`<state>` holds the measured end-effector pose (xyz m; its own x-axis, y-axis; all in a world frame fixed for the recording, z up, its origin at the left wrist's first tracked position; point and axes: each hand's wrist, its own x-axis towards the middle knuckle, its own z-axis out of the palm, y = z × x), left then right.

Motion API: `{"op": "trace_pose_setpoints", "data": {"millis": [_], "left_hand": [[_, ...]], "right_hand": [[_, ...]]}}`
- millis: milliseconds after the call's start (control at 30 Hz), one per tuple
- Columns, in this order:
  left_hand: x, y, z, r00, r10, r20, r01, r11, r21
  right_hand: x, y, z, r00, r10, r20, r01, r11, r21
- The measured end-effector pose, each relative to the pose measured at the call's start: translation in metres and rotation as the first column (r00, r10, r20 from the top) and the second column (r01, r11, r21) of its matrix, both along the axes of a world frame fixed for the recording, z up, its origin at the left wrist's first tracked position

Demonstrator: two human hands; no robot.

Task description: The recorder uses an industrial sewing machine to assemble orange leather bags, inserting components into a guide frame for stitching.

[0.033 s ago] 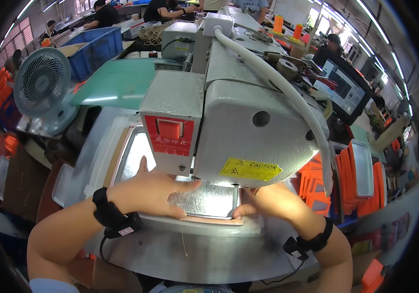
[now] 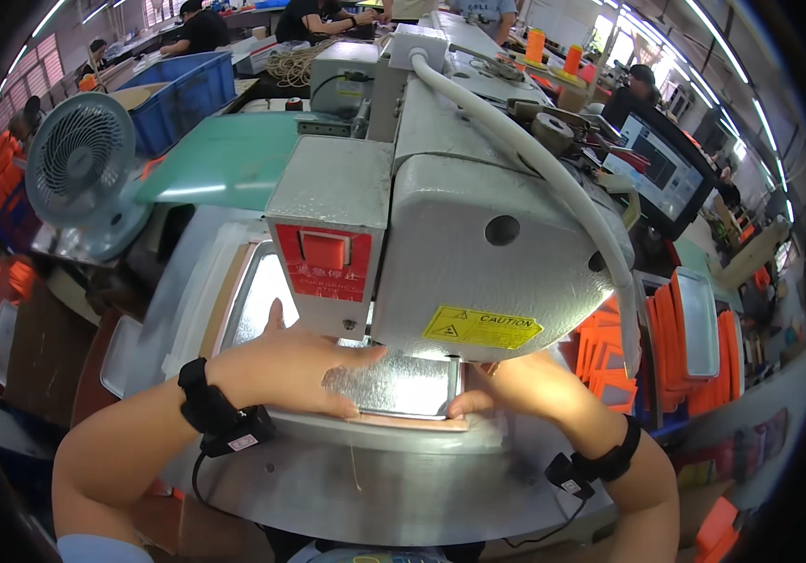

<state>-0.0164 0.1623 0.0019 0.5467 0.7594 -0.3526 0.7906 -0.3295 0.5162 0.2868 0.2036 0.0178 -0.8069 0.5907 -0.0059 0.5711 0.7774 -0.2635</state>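
Has a shiny silver rectangular panel (image 2: pixel 403 385) lying flat over a curved grey metal tabletop (image 2: pixel 328 479), partly beneath a grey-painted machine head (image 2: pixel 497 253) with a yellow label (image 2: pixel 483 326). Spreads the bare left hand (image 2: pixel 281 371) at the panel's left part, with thumb and fingers apart. Places the thumb of the bare right hand (image 2: pixel 516 380) at the near right corner; cannot tell whether pinching, with the fingers hidden by the machine head. Wears a black strap (image 2: pixel 204 399) on each wrist.

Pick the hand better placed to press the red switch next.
Probably left: in this view the left hand lies just below the metal box carrying the red switch, splayed open. The right hand is farther off, partly hidden by the machine head.
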Motion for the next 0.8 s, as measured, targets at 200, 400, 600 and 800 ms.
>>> {"op": "trace_pose_setpoints", "data": {"millis": [200, 400, 600, 800], "left_hand": [[-0.001, 0.014, 0.005, 0.999, 0.003, 0.043, -0.004, 0.999, 0.042], [0.004, 0.021, 0.041, 0.957, 0.228, 0.181, -0.198, 0.966, -0.168], [0.0, 0.017, 0.021, 0.859, 0.36, 0.365, -0.294, 0.929, -0.224], [0.029, 0.018, 0.044, 0.818, 0.455, 0.352, -0.336, 0.875, -0.35]], "right_hand": [[0.002, 0.011, 0.0, 0.993, -0.112, -0.037, 0.103, 0.978, -0.184], [0.007, 0.026, -0.01, 0.979, -0.13, -0.159, 0.107, 0.984, -0.142], [0.014, 0.029, 0.002, 0.987, -0.105, -0.12, 0.097, 0.993, -0.07], [0.032, 0.029, 0.008, 0.995, -0.079, -0.056, 0.067, 0.979, -0.191]]}}
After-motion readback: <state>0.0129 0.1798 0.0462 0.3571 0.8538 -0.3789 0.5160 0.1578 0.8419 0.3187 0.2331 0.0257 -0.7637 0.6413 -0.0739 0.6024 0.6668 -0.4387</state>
